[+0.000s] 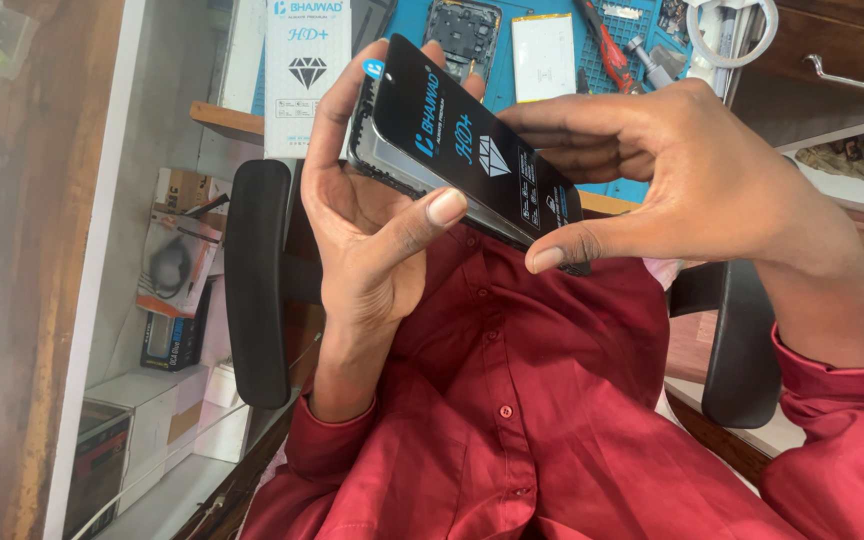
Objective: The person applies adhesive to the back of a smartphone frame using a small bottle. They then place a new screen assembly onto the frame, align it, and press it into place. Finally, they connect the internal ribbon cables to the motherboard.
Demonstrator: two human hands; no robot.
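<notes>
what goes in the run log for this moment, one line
left hand: cradles phone screen panel | right hand: pinches panel's lower end | behind: blue work mat, white box

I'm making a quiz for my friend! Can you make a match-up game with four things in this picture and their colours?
Things:
1. phone screen panel held in both hands
2. shirt
3. work mat on the desk
4. chair armrest

Colours:
A. dark red
B. black, padded
C. glossy black with printed film on it
D. blue

Pairs: 1-C, 2-A, 3-D, 4-B. The left hand cradles the panel and the right hand pinches its lower end.
</notes>
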